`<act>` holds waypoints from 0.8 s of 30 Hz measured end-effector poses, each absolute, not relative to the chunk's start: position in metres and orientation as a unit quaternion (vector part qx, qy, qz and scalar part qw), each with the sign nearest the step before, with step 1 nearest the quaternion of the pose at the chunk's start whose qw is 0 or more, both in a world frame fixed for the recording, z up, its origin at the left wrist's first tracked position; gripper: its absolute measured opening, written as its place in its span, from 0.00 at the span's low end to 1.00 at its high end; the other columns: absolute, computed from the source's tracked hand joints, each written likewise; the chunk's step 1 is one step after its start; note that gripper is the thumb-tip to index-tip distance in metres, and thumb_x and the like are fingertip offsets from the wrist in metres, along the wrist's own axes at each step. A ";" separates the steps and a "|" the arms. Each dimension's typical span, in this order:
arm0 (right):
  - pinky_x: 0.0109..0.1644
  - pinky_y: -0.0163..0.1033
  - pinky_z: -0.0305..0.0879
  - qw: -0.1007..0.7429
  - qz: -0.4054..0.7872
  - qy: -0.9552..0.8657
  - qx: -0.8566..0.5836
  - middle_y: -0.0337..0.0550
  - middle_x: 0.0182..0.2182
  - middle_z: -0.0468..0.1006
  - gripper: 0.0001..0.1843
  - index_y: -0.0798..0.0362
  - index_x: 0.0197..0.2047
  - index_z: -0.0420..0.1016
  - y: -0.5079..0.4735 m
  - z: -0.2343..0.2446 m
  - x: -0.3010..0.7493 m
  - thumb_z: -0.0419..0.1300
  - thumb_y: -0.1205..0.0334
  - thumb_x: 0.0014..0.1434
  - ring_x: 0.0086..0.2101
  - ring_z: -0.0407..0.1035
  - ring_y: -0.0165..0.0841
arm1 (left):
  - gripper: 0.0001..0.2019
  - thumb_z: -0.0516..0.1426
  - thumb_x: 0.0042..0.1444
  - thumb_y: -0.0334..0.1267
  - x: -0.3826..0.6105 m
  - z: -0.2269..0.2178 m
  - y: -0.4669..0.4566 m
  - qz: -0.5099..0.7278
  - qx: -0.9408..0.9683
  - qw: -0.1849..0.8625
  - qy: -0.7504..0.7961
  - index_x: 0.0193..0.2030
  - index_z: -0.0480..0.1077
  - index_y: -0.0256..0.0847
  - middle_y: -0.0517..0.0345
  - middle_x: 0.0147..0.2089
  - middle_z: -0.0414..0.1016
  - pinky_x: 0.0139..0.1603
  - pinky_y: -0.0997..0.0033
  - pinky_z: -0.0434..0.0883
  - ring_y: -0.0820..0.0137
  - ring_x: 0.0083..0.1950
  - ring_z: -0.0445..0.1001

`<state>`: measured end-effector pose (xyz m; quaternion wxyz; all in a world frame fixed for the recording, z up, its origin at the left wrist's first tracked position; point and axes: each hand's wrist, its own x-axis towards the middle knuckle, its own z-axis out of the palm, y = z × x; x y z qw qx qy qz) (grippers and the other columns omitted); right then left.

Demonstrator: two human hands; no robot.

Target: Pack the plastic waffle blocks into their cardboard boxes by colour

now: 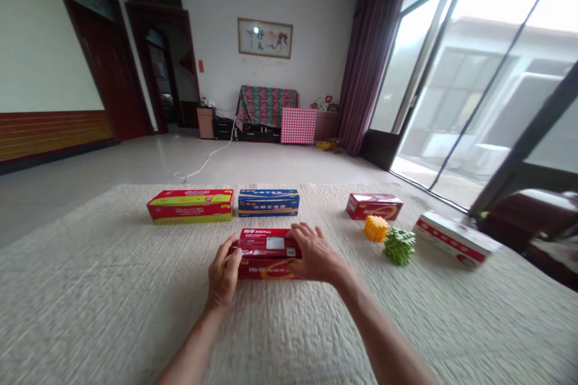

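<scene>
A red cardboard box (264,255) with white print and a pale label on its top lies on the cream quilted cover in front of me. At its left end my left hand (224,271) grips the side, thumb on the near edge. My right hand (315,252) wraps over the right end, fingers on top and thumb on the front face. Just beyond the red box stand a red and yellow-green box (191,206) on the left and a blue box (268,203) beside it.
To the right lie another red box (374,206), a yellow ridged block (376,228), a green spiky block (400,246) and a white and red box (455,239). A white cord (208,159) crosses the floor beyond the cover (135,313). Large windows stand at right.
</scene>
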<state>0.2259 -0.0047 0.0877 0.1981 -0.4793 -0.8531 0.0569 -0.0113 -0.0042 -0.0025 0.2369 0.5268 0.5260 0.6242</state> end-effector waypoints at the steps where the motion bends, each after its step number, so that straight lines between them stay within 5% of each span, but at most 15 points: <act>1: 0.62 0.63 0.51 0.181 0.064 -0.864 -0.466 0.53 0.56 0.69 0.28 0.51 0.52 0.68 -0.002 0.091 0.220 0.68 0.58 0.47 0.56 0.62 0.47 | 0.24 0.53 0.58 0.51 -0.012 -0.003 -0.004 0.617 0.529 0.242 0.530 0.55 0.71 0.38 0.48 0.56 0.75 0.59 0.61 0.69 0.58 0.59 0.72; 6: 0.56 0.56 0.58 0.135 0.081 -0.896 -0.415 0.51 0.56 0.69 0.43 0.48 0.59 0.63 0.018 0.094 0.207 0.72 0.50 0.41 0.55 0.62 0.48 | 0.25 0.52 0.58 0.54 -0.012 -0.003 -0.005 0.589 0.551 0.266 0.528 0.56 0.70 0.40 0.50 0.57 0.74 0.60 0.60 0.69 0.58 0.60 0.71; 10: 0.56 0.53 0.60 0.137 0.092 -0.894 -0.416 0.50 0.55 0.70 0.41 0.47 0.59 0.64 0.026 0.097 0.225 0.71 0.51 0.42 0.53 0.64 0.46 | 0.26 0.51 0.59 0.56 -0.010 -0.004 -0.004 0.581 0.563 0.270 0.522 0.55 0.71 0.40 0.49 0.55 0.76 0.58 0.59 0.71 0.58 0.57 0.73; 14: 0.52 0.51 0.64 0.124 0.090 -0.875 -0.459 0.51 0.54 0.71 0.38 0.46 0.57 0.67 0.039 0.107 0.265 0.71 0.57 0.41 0.51 0.67 0.47 | 0.28 0.52 0.56 0.59 -0.007 -0.004 -0.005 0.564 0.570 0.297 0.519 0.51 0.73 0.37 0.47 0.49 0.79 0.46 0.61 0.77 0.60 0.44 0.79; 24: 0.61 0.61 0.50 0.098 0.011 -0.801 -0.590 0.55 0.61 0.63 0.43 0.48 0.62 0.59 0.118 0.094 0.349 0.68 0.60 0.43 0.60 0.56 0.51 | 0.27 0.55 0.53 0.61 -0.005 -0.006 -0.004 0.548 0.566 0.312 0.530 0.45 0.77 0.39 0.48 0.45 0.81 0.36 0.66 0.80 0.64 0.34 0.80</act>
